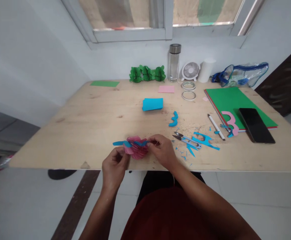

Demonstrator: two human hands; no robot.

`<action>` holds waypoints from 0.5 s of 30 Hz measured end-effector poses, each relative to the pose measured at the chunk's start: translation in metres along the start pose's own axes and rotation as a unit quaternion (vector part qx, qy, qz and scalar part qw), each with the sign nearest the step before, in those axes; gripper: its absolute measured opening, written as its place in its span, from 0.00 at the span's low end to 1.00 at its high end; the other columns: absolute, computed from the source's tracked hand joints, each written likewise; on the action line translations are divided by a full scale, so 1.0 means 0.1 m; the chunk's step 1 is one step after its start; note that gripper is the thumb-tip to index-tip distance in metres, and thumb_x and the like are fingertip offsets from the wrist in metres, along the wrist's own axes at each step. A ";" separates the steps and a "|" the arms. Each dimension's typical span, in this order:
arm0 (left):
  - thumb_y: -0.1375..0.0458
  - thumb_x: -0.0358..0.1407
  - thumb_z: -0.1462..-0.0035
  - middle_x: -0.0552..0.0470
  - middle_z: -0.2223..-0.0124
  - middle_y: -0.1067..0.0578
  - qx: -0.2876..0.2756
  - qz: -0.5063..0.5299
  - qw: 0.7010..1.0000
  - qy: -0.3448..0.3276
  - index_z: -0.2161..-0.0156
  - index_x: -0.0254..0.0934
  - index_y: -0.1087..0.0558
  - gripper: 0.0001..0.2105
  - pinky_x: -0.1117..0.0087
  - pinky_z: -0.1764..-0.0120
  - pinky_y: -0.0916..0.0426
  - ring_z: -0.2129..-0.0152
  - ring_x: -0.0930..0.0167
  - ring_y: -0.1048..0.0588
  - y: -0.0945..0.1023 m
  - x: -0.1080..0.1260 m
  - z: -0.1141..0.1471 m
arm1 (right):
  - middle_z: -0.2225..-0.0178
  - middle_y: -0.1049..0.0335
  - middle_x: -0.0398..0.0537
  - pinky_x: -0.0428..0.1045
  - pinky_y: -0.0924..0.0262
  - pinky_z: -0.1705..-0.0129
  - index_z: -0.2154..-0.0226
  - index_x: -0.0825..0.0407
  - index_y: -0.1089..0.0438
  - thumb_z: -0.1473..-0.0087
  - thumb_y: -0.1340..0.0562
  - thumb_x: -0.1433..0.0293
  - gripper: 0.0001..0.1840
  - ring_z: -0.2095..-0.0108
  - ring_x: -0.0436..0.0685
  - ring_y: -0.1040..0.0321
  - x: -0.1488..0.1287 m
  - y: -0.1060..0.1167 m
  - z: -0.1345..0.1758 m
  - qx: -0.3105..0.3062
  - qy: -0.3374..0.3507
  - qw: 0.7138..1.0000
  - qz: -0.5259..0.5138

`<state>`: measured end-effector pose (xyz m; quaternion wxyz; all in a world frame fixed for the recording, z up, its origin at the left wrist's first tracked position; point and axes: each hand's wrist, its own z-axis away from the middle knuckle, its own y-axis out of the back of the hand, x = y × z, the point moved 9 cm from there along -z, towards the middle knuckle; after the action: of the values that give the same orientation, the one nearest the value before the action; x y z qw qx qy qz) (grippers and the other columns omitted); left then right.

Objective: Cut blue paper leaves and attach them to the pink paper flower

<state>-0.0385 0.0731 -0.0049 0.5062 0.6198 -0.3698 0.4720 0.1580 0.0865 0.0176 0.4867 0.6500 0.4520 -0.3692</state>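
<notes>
A pink folded-paper flower (138, 152) is held low over the table's front edge. My left hand (115, 164) pinches its left side between thumb and fingers. At its upper right, my right hand (162, 150) closes on the end of a blue paper strip (142, 143) that lies across the flower. Another blue piece sticks out past the flower's left side. Just right of my right hand lie small thread snips (187, 140) among blue paper offcuts (205, 140). A scalloped blue paper piece (173, 119) rests behind them.
Stacked blue paper (152, 104) sits mid-table. Green paper ornaments (147, 74), a glass bottle (174, 63), a small fan (190, 71) and tape rolls (188, 95) stand at the back. On the right are a pen (216, 127), green paper (242, 100) and a phone (256, 125).
</notes>
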 end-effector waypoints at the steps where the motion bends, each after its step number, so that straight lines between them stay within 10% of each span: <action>1: 0.40 0.38 0.54 0.57 0.78 0.31 0.002 -0.002 1.000 0.000 0.72 0.36 0.29 0.07 0.77 0.82 0.42 0.82 0.76 0.35 0.00 0.00 0.00 | 0.70 0.26 0.44 0.47 0.41 0.67 0.68 0.50 0.25 0.52 0.39 0.78 0.10 0.70 0.53 0.33 -0.02 0.01 0.00 0.001 0.006 1.000 0.011; 15: 0.39 0.39 0.55 0.56 0.76 0.28 0.009 0.001 1.000 0.003 0.72 0.36 0.28 0.08 0.75 0.78 0.38 0.80 0.74 0.32 0.02 0.02 0.01 | 0.69 0.27 0.46 0.50 0.42 0.61 0.68 0.50 0.27 0.49 0.40 0.77 0.09 0.65 0.56 0.35 -0.31 -0.01 0.07 0.005 0.118 0.979 0.163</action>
<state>-0.0393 0.0714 -0.0029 0.5011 0.6229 -0.3643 0.4778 0.1465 0.0726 0.0444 0.4804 0.7563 0.3926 -0.2076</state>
